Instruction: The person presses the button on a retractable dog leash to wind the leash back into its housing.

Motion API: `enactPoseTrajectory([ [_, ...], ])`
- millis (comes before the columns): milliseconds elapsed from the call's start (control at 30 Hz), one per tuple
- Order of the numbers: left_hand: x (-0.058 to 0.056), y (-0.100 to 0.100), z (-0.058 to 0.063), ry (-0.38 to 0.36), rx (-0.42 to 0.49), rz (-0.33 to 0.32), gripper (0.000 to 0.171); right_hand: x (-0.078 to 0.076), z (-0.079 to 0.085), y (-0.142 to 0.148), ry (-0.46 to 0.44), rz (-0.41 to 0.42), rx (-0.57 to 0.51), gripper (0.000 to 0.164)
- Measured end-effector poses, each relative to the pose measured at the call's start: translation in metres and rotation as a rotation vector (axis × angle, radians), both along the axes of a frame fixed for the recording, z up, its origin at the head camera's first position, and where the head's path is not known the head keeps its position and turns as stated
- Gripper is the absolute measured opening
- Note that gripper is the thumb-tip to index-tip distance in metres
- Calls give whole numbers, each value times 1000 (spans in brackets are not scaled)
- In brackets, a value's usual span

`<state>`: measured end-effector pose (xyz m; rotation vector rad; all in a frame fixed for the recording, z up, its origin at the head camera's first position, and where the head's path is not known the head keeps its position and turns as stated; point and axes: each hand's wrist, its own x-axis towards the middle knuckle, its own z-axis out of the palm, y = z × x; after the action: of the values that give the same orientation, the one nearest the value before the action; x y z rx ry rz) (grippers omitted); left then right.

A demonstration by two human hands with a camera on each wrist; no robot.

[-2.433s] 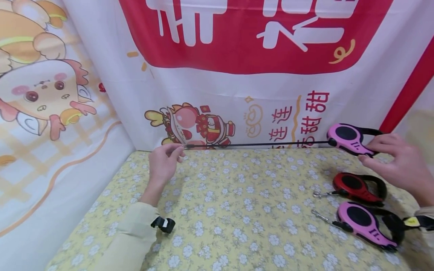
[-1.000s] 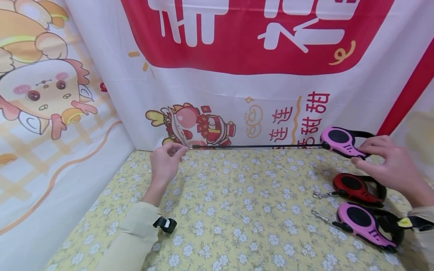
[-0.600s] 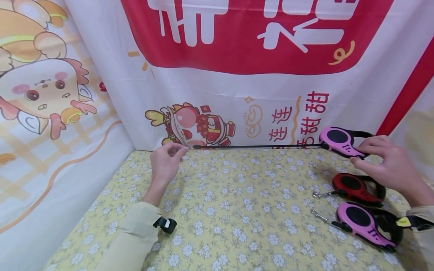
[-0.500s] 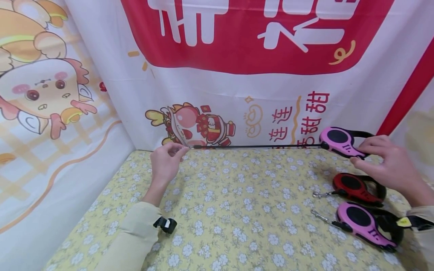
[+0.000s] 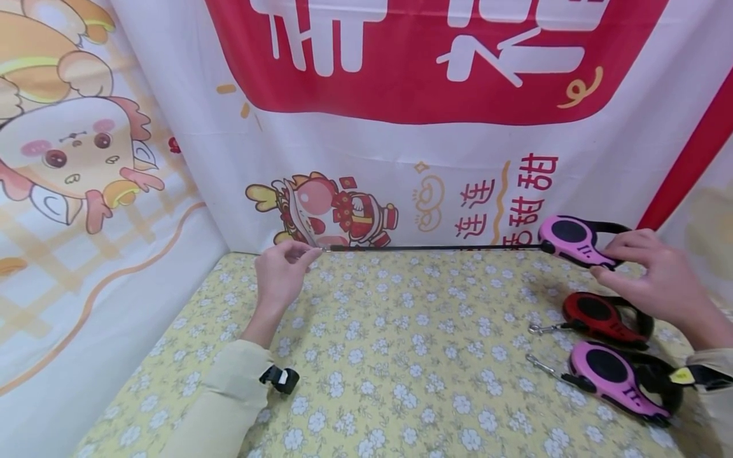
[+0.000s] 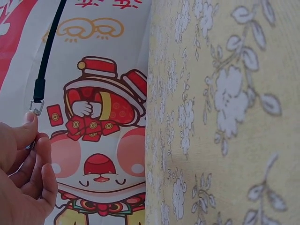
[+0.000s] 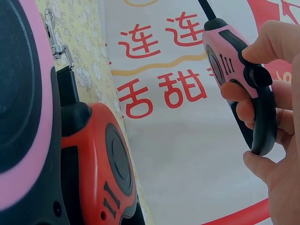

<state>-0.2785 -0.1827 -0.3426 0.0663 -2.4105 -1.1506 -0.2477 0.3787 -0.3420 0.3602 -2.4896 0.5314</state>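
Note:
My right hand grips a pink and black retractable dog leash, raised over the table's far right part. In the right wrist view, fingers curl round its black handle and the thumb lies by the button. A black strap runs taut and nearly level from the casing to my left hand. There thumb and fingers pinch the metal clip at the strap's end; most of the clip is hidden. Below my right hand lie a red retractable leash and a second pink leash, each with its clip pointing left.
A yellow floral cloth covers the table. White printed fabric hangs along the back edge, and another printed sheet stands at the left. Black straps with small devices sit on both wrists.
Since the oldest frame, my right hand and the held leash have moved slightly left, and my left hand slightly right. The stretched strap looks a little shorter. The two lying leashes stay put.

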Motion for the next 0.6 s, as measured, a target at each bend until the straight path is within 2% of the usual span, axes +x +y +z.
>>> enactPoseTrajectory([
  [600,0,2,-1,-13,0,4,29,1,1,-5,-9,-13,26,36],
])
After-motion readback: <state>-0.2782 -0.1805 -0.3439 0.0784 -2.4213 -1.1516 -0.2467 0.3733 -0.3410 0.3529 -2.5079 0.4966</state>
